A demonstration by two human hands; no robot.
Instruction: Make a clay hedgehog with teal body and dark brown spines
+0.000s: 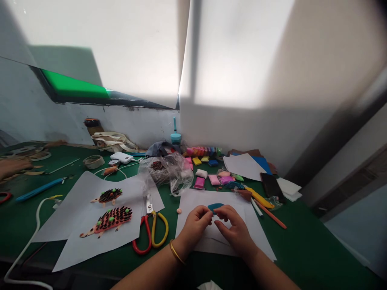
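Note:
Over white paper (256,237) both hands are close together. A flat blue piece (215,207) shows just beyond their fingertips; whether it is held or lies on the paper is unclear. My left hand (196,225) has its fingers curled and pressed together, and what they pinch, if anything, is hidden. My right hand (234,228) has its thumb apart from its bent fingers, beside the blue piece, with nothing visible between them. A small white bit (215,218) shows between the hands. Left of them, two hedgehog figures (113,219) with dark spines and green dots lie on paper.
Red-and-yellow-handled scissors (153,230) lie left of my hands. Behind are a clear plastic bag (169,171) and several coloured clay packs (199,183). Clay tools (273,215) and a dark phone (272,187) are at the right. Another person's hand (13,167) is at the far left.

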